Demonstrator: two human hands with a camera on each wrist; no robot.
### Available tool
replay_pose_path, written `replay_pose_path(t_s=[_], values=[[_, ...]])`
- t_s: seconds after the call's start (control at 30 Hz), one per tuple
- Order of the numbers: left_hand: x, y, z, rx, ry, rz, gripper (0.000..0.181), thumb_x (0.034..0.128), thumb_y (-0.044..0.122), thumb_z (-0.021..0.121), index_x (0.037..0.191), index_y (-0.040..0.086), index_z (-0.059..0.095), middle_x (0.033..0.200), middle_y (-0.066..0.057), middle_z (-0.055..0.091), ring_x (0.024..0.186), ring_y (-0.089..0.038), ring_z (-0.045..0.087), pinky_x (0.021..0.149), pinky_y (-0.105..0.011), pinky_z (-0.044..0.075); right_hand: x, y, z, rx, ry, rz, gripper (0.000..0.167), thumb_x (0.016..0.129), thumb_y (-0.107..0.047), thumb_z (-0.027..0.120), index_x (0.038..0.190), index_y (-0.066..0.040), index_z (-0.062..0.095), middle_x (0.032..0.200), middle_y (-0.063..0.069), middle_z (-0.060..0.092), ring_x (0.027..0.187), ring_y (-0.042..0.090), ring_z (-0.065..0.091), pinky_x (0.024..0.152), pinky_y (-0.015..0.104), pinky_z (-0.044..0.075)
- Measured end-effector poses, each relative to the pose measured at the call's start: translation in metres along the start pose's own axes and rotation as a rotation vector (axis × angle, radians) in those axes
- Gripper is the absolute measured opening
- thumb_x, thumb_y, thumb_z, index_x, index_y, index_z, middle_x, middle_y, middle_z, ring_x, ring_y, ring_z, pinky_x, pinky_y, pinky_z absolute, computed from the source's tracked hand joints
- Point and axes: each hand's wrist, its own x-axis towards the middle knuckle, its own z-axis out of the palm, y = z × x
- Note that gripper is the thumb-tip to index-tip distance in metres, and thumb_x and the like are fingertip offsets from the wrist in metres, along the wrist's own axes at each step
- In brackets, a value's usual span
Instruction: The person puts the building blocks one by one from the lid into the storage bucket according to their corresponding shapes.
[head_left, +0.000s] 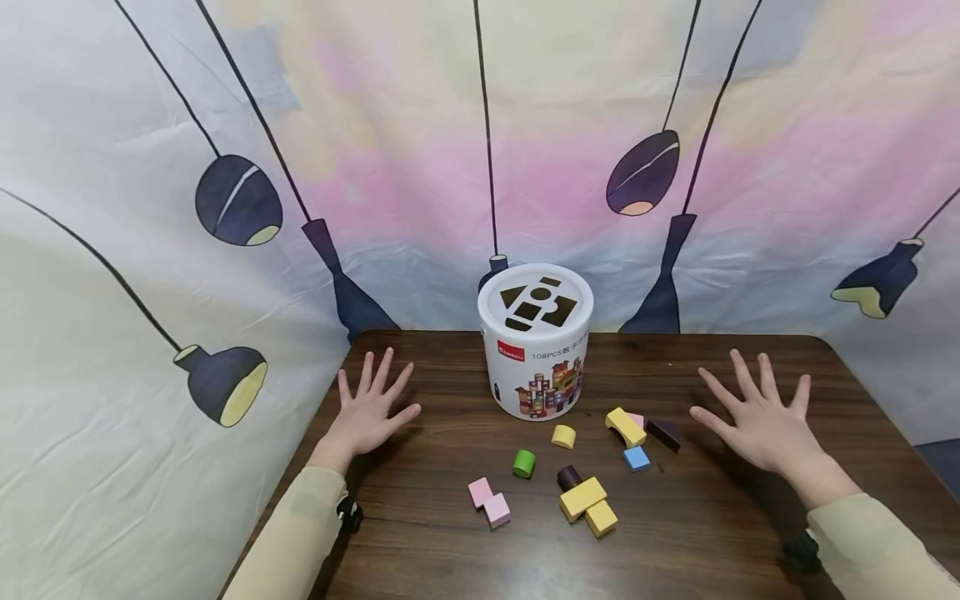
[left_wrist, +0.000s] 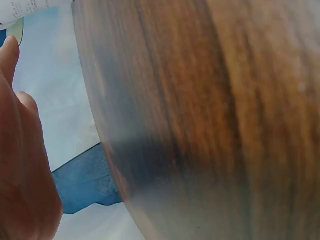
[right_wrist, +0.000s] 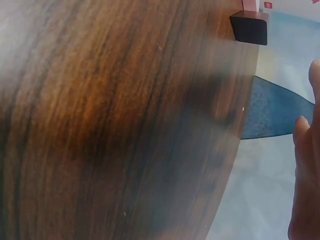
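- Head view, with the white bucket (head_left: 535, 358) as the clock's centre and 12 toward the printed cloth (head_left: 420, 125): the bucket stands upright near the worktop's (head_left: 690, 533) far edge, wearing a lid (head_left: 498, 312) with cut-out shapes.
- Left hand (head_left: 366, 421) between 8 and 9 o'clock, over the worktop, fingers spread; its grip holds nothing, and the bucket is what it's nearest to.
- Right hand (head_left: 765, 425) between 3 and 4 o'clock, fingers fanned, its grip likewise holding nothing; the dark block (head_left: 663, 434) lies near it, at 4 o'clock.
- Also around 4 o'clock I see a yellow arch (head_left: 624, 427), a pink block (head_left: 637, 420) partly hidden behind it, and a blue block (head_left: 636, 458).
- Yellow half-round (head_left: 563, 437) at about 5 o'clock, close to the bucket; green cylinder (head_left: 524, 464) at 6.
- Further out toward 5 o'clock, a dark cylinder (head_left: 567, 477), a yellow brick (head_left: 582, 499) and a smaller yellow block (head_left: 601, 518) sit bunched together.
- Two pink cubes (head_left: 497, 508) lie side by side between 6 and 7.
- Pale sleeves (head_left: 873, 542) reach in from about 8 and 4 o'clock.
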Motion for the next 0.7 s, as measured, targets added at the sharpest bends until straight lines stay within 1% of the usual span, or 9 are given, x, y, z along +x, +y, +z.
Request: replay_pose_path(t_s=[0.1, 0.2, 0.27, 0.37, 0.47, 0.5, 0.57, 0.63, 0.7], values=[[0.000, -0.001, 0.000, -0.013, 0.008, 0.012, 0.085, 0.1058, 0.069, 0.049, 0.174, 0.028, 0.020, 0.179, -0.001, -0.017, 0.161, -0.032, -0.024, 0.116, -0.076, -0.020, 0.002, 0.000, -0.003, 0.012, -0.019, -0.004, 0.086, 0.106, -0.071, 0.045, 0.174, -0.028, 0.017, 0.176, 0.027, -0.007, 0.156, 0.056, -0.018, 0.105, 0.086, -0.023], [0.002, -0.001, 0.000, -0.048, 0.024, 0.032, 0.082, 0.1063, 0.068, 0.050, 0.173, 0.026, 0.026, 0.180, -0.003, -0.011, 0.163, -0.035, -0.015, 0.117, -0.080, -0.013, 0.004, 0.001, -0.008, 0.043, -0.043, -0.021, 0.084, 0.107, -0.068, 0.048, 0.172, -0.019, 0.028, 0.173, 0.034, 0.007, 0.156, 0.061, -0.004, 0.108, 0.090, -0.008], [0.004, 0.000, -0.001, -0.095, 0.038, 0.045, 0.080, 0.1068, 0.066, 0.051, 0.171, 0.023, 0.031, 0.181, -0.005, -0.002, 0.165, -0.035, -0.006, 0.118, -0.080, -0.006, 0.006, 0.002, -0.011, 0.064, -0.050, -0.039, 0.081, 0.108, -0.064, 0.051, 0.168, -0.011, 0.038, 0.168, 0.038, 0.021, 0.154, 0.063, 0.011, 0.112, 0.088, 0.007], [0.007, 0.004, -0.003, -0.177, 0.061, 0.048, 0.076, 0.1076, 0.064, 0.052, 0.167, 0.018, 0.041, 0.179, -0.010, 0.015, 0.164, -0.036, 0.011, 0.122, -0.077, 0.007, 0.008, 0.003, -0.013, 0.116, -0.050, -0.077, 0.071, 0.109, -0.054, 0.058, 0.158, -0.003, 0.053, 0.159, 0.039, 0.041, 0.145, 0.062, 0.037, 0.108, 0.081, 0.033], [0.008, 0.009, -0.006, -0.258, 0.094, 0.045, 0.071, 0.1089, 0.059, 0.053, 0.162, 0.012, 0.050, 0.173, -0.014, 0.033, 0.158, -0.038, 0.031, 0.122, -0.070, 0.025, 0.010, 0.003, -0.012, 0.197, -0.030, -0.126, 0.060, 0.110, -0.044, 0.062, 0.152, -0.002, 0.060, 0.150, 0.034, 0.055, 0.134, 0.057, 0.054, 0.101, 0.074, 0.046], [0.008, 0.011, -0.007, -0.284, 0.108, 0.044, 0.069, 0.1092, 0.058, 0.054, 0.160, 0.011, 0.052, 0.170, -0.014, 0.038, 0.155, -0.039, 0.037, 0.120, -0.068, 0.031, 0.011, 0.003, -0.012, 0.224, -0.022, -0.140, 0.057, 0.110, -0.043, 0.063, 0.150, -0.002, 0.062, 0.147, 0.032, 0.059, 0.127, 0.052, 0.061, 0.098, 0.070, 0.050], [0.008, 0.015, -0.008, -0.345, 0.146, 0.045, 0.065, 0.1097, 0.055, 0.056, 0.157, 0.010, 0.057, 0.164, -0.014, 0.048, 0.147, -0.039, 0.049, 0.115, -0.064, 0.041, 0.013, 0.002, -0.010, 0.280, -0.005, -0.160, 0.054, 0.109, -0.040, 0.064, 0.149, -0.003, 0.064, 0.129, 0.026, 0.071, 0.094, 0.032, 0.074, 0.089, 0.056, 0.058], [0.007, 0.018, -0.009, -0.417, 0.186, 0.045, 0.060, 0.1097, 0.051, 0.058, 0.153, 0.010, 0.062, 0.157, -0.013, 0.056, 0.139, -0.038, 0.058, 0.108, -0.061, 0.050, 0.014, 0.000, -0.009, 0.330, 0.000, -0.168, 0.053, 0.109, -0.040, 0.066, 0.148, -0.004, 0.065, 0.104, 0.018, 0.075, 0.062, 0.014, 0.059, 0.072, 0.040, 0.056], [0.008, 0.023, -0.010, -0.471, 0.235, 0.046, 0.055, 0.1090, 0.048, 0.061, 0.149, 0.011, 0.066, 0.150, -0.012, 0.063, 0.134, -0.036, 0.063, 0.105, -0.058, 0.053, 0.016, -0.003, -0.008, 0.355, 0.018, -0.180, 0.052, 0.107, -0.039, 0.069, 0.147, -0.005, 0.066, 0.101, 0.016, 0.075, 0.058, 0.005, 0.046, 0.066, 0.032, 0.048]])
